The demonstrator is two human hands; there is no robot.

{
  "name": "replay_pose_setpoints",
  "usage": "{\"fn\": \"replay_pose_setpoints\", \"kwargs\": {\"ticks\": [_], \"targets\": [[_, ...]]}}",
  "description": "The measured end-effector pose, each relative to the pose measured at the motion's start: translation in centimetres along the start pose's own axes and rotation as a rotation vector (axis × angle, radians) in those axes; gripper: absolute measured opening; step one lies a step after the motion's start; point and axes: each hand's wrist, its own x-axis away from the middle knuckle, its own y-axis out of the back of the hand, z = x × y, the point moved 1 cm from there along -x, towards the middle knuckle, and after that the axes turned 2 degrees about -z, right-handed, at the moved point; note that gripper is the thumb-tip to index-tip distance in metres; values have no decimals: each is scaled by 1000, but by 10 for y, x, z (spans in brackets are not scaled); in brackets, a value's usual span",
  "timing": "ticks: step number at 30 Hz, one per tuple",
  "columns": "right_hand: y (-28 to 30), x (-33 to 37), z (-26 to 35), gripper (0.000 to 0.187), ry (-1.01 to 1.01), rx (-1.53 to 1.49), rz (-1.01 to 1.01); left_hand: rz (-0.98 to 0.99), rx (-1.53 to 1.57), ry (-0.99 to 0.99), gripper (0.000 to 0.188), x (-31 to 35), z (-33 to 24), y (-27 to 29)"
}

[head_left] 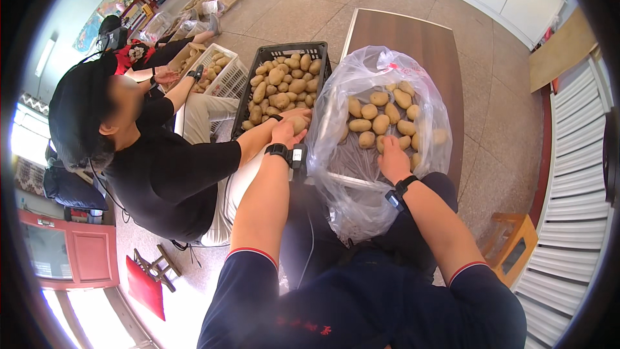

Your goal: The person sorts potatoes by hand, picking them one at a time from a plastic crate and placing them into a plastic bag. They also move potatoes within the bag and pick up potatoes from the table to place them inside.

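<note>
Beside the near right corner of a black plastic crate [326,52], my left hand [283,133] is closed round a potato [299,125]. A co-worker's hand [296,114] lies right against that potato, from the crate side. My right hand [393,161] is inside a clear plastic bag [342,210] opened over a shallow container. Its fingers are bent round a potato [380,145], which they partly cover. Several more potatoes [378,98] lie loosely in the bag, mostly toward its far and right parts. The crate is heaped with potatoes [276,76].
A brown board table [400,29] stands under the bag. At my left sits a co-worker in black [168,178]; beyond is another person beside a white crate [226,84] of potatoes. A wooden stool [513,242] and a white radiator [558,239] are at the right.
</note>
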Motion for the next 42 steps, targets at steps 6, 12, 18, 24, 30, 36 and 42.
{"fn": "replay_pose_setpoints", "kwargs": {"ticks": [6,12,18,24,30,36,42], "targets": [[5,5,-2,44,7,13,-10,-19,-59,32,30,2,1,-7],[4,6,8,45,44,0,17,12,-83,7,43,-14,4,11],[5,8,4,45,19,13,37,27,-61,23,42,-12,5,5],[6,9,3,44,35,6,23,27,-11,-69,40,-29,11,15],[2,10,12,43,72,19,34,-16,48,-47,35,-24,5,25],[-1,16,14,44,65,86,92,-52,137,-68,19,48,-14,-24],[-9,17,21,48,117,92,129,-52,31,-129,8,59,-22,-29]]}}
